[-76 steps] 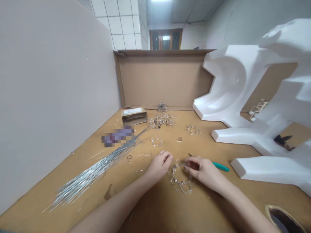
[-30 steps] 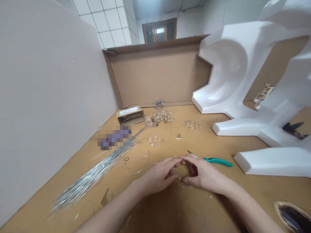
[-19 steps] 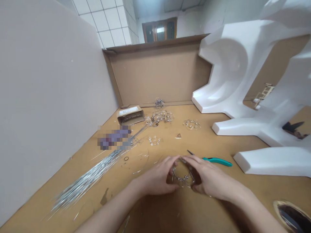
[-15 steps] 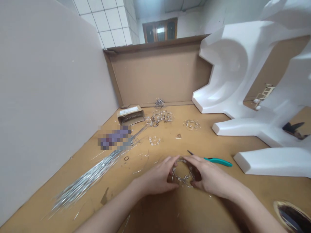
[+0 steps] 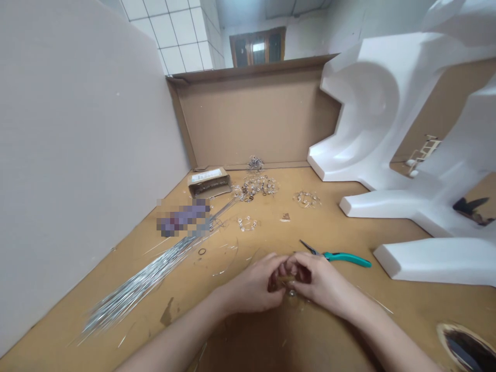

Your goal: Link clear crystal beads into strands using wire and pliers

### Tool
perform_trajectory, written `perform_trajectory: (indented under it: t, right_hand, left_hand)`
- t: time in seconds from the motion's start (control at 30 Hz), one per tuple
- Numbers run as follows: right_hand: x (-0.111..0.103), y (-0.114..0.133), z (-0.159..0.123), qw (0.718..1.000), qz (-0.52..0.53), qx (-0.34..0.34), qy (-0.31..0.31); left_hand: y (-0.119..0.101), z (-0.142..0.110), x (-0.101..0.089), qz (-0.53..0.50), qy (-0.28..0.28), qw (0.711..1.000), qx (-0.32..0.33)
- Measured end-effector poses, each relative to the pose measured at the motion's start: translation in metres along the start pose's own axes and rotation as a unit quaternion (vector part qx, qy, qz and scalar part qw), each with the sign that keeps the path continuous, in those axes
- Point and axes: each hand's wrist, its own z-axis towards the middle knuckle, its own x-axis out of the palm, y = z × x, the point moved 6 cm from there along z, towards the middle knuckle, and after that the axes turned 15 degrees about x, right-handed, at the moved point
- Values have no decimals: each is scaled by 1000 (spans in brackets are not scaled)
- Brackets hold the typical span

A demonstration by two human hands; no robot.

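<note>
We see a small piece of silvery wire set with clear beads (image 5: pixel 290 292), bunched up between our two hands low over the near middle of the brown surface (image 5: pixel 341 320). Most of it is hidden by the fingers; only a few glinting beads and a wire end show beneath them, so its shape is probably crumpled.

The brown cardboard surface (image 5: pixel 349 315) bears a wire bundle (image 5: pixel 147 279), teal pliers (image 5: pixel 341 257), a small box (image 5: pixel 209 182) and white foam (image 5: pixel 426 258).
</note>
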Motion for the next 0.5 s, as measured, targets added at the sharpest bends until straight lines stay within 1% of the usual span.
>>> perform_trajectory:
  t: [0.1, 0.2, 0.33, 0.4, 0.43, 0.5]
  right_hand:
    - [3, -3, 0, 1000, 7, 17, -4]
    - [3, -5, 0, 999, 11, 25, -18]
    - [-2, 0, -2, 999, 23, -19, -23]
    - [-10, 2, -3, 998, 35, -33, -49]
    - [-15, 1, -3, 997, 39, -25, -68]
    - [-21, -4, -2, 994, 52, 19, -94]
  left_hand:
    - [0, 0, 0, -18, -2, 1000, -21]
    - [9, -2, 1, 0, -24, 998, -64]
    - [27, -7, 3, -15, -69, 990, -119]
    - [33, -9, 2, -33, -93, 985, -145]
    - [34, -10, 0, -45, -107, 981, -154]
    - [34, -11, -3, -70, -138, 974, -162]
